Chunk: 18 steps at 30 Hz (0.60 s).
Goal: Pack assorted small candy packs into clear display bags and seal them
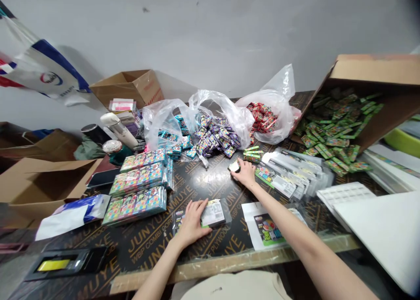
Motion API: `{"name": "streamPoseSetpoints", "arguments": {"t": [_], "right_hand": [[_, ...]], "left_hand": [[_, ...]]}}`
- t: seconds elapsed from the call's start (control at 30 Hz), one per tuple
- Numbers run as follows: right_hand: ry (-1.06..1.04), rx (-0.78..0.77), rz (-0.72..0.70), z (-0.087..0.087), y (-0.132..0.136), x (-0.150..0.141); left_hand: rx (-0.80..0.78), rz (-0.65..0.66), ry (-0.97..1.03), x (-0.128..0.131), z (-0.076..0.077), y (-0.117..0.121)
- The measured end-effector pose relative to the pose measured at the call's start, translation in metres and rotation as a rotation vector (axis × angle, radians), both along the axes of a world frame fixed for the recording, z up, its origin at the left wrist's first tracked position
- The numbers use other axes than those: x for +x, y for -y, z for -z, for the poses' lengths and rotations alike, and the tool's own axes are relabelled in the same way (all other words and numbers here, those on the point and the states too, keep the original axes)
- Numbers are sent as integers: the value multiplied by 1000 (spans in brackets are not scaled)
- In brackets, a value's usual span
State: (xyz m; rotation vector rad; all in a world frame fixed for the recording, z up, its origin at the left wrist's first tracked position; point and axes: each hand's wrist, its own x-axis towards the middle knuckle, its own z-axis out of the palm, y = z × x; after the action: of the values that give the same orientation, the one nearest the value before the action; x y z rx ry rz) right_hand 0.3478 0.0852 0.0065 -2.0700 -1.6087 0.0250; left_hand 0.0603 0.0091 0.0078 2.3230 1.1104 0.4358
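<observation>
My left hand point(192, 221) rests on a clear plastic packet point(215, 213) with a white barcode label, pressing it flat on the dark plywood table point(144, 243). My right hand point(244, 172) reaches forward, its fingers closed on a small pale green pack point(234, 165) lying on the table. Just beyond it lie a few green packs point(252, 154). A printed card in a clear sleeve point(267, 227) lies under my right forearm.
Plastic bags hold blue packs point(170, 135), purple packs point(215, 135) and red packs point(262, 116). A tipped cardboard box point(370, 72) spills green packs point(331, 138). Stacked colourful sets point(139, 190) lie left, clear sleeves point(292, 173) right, open boxes point(42, 181) far left.
</observation>
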Motion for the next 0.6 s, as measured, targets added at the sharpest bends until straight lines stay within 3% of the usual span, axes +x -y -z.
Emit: {"name": "streamPoseSetpoints", "arguments": {"t": [0.13,0.27,0.33,0.43,0.5,0.6], "right_hand": [[-142,100,-276,-17,36,-44],[-195,129,-498,-43,77,-80],[-188,100,-515,-52,91,-84],[-202,-8,-547,-58,104,-77],[-243,-75,-612,-60,112,-69],[-285,-56,-658,-63,119,-61]], "left_hand": [[-126,-168,230,14,-16,0],[-495,-395,711,38,-32,-6],[-647,-437,871,45,-37,-11],[-731,-504,1007,43,-44,-16],[-773,-532,1038,37,-48,-18],[-849,-530,1021,34,-51,-16]]}}
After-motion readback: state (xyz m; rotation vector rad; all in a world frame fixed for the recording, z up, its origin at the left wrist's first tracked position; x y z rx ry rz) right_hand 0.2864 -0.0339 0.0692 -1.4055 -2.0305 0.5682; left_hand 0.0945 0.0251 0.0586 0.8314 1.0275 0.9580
